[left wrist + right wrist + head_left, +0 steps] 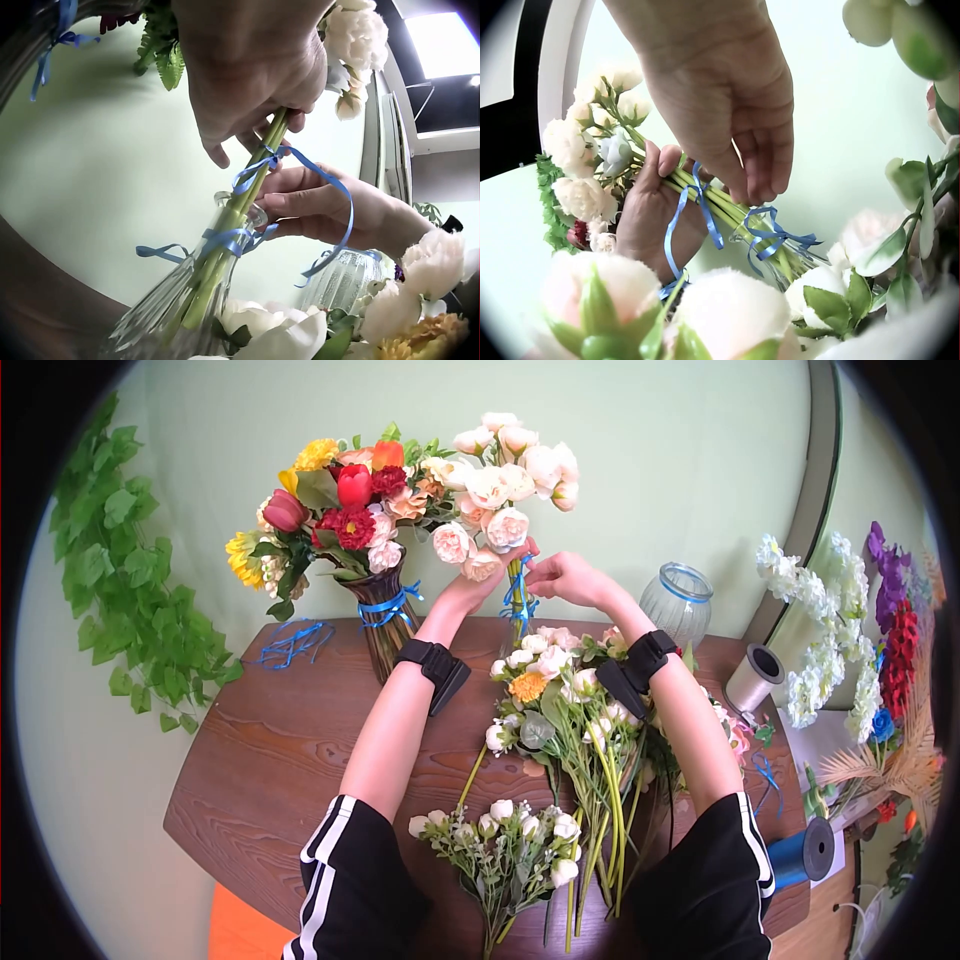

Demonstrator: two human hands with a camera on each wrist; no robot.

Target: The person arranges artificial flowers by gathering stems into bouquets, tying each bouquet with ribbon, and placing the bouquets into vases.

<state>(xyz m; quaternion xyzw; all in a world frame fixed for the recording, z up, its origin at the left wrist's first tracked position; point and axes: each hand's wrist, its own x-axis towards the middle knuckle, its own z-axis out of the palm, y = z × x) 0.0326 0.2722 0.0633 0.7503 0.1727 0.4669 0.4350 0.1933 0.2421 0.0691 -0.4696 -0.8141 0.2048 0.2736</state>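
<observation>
My left hand grips the green stems of a bunch of pale pink and cream flowers, just under the blooms. A blue ribbon is tied round these stems, one long tail hanging. Their lower ends stand inside a slim clear glass vase with small handles and a blue ribbon bow at its neck. My right hand has its thumb and fingers bent, with the fingertips right at the vase's rim and stems; I cannot tell whether they pinch anything.
On the left stands a dark ribbed vase of mixed bright flowers. Behind my right wrist is a clear glass jar. White-flowered stems lie across the wooden table. Ribbon spools stand at the right edge, loose blue ribbon at left.
</observation>
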